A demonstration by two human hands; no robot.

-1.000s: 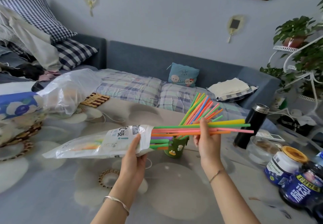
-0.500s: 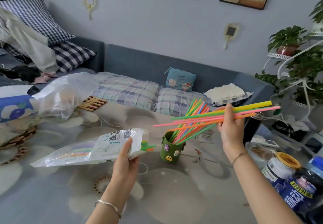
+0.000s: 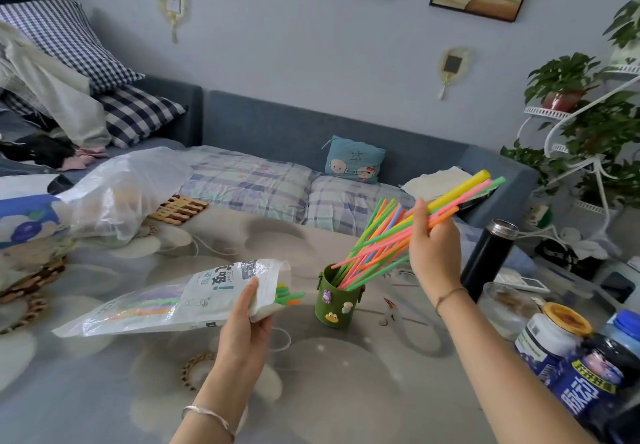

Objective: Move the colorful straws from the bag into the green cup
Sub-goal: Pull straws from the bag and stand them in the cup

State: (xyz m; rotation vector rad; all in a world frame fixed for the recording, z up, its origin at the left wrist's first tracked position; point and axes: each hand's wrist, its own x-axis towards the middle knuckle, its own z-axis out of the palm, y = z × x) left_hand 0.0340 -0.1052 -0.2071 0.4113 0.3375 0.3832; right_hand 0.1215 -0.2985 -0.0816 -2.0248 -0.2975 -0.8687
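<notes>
The green cup [image 3: 336,308], decorated with small stickers, stands mid-table with several colourful straws leaning out of it. My right hand [image 3: 431,246] is up and to the right of the cup, closed around a bundle of straws [image 3: 460,199]; the bundle slants down-left and its lower ends reach the cup's rim. My left hand [image 3: 247,322] grips the white straw bag [image 3: 180,301] near its open mouth, left of the cup. A few straw ends [image 3: 289,296] stick out of the bag, and more show through its clear side.
A black flask [image 3: 488,256], a glass dish [image 3: 507,305] and several jars [image 3: 554,336] crowd the right side of the table. A clear plastic bag [image 3: 117,194] and a wooden trivet [image 3: 178,208] lie at the far left. A sofa runs behind the table.
My right hand pulled the straw bundle out of the bag, swung it right, then tilted it so its lower ends dip to the cup. The bag stays in my left hand.
</notes>
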